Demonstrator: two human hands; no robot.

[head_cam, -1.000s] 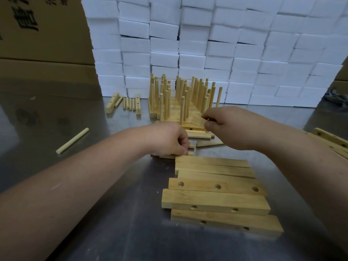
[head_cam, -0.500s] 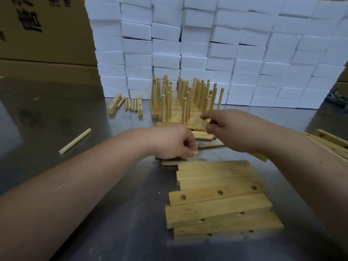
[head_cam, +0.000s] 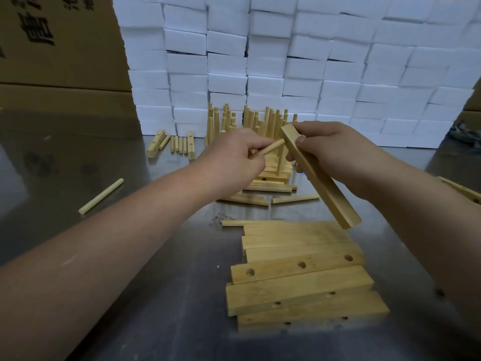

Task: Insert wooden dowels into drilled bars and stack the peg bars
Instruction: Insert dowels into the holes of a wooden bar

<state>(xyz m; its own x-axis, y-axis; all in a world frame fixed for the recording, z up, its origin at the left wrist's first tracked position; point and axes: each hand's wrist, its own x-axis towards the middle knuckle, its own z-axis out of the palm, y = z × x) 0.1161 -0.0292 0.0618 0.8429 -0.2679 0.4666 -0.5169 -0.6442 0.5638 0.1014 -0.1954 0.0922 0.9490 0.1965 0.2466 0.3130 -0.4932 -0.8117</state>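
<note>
Left grip (head_cam: 234, 157) pinches one dowel (head_cam: 269, 149), tip against the one bar (head_cam: 320, 181) clamped in right grip (head_cam: 335, 152); six flat bars (head_cam: 299, 290) on steel tabletop (head_cam: 169, 329), white block wall (head_cam: 312, 74) behind.

Both hands came up off the table. Left hand (head_cam: 235, 157) went from fumbling among the loose dowels to pinching one dowel (head_cam: 268, 149), its tip now at the upper end of the bar (head_cam: 318, 178). Right hand (head_cam: 335, 149) has lifted that bar, tilted.
</note>
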